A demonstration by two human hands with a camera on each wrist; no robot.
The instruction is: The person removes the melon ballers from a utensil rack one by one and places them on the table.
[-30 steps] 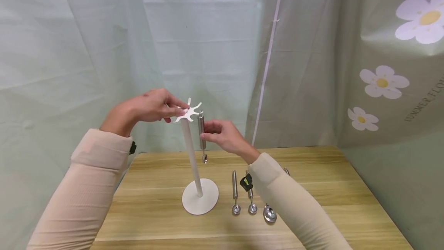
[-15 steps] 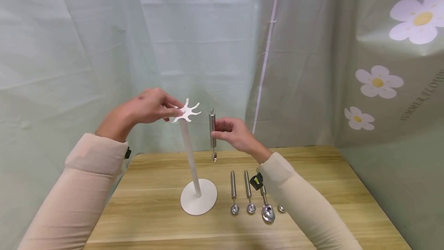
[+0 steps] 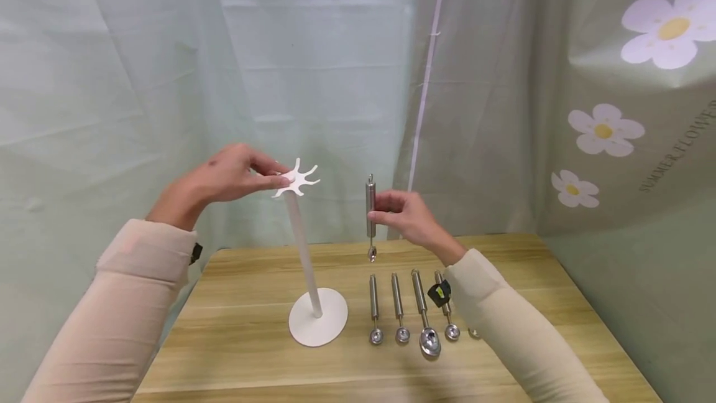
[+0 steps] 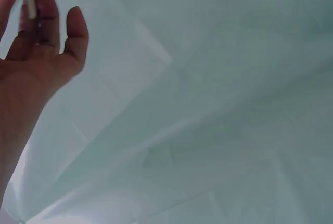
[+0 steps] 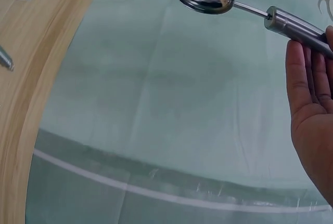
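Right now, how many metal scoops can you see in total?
6, perhaps more hidden. One scoop hangs upright in the right hand. Four lie in a row on the table. A fifth's bowl peeks from behind the sleeve.

Polished, mirror-bright steel on the measuring spoon (image 3: 370, 216), handle brushed and smooth. Same glossy metal on the spoons (image 3: 414, 313) lying flat. Matt white coating, probably painted metal, on the hook stand (image 3: 304, 247). Pale wood grain, satin finish, on the surface (image 3: 559, 328). Thin, creased cloth backdrop (image 3: 168, 48), matt green.
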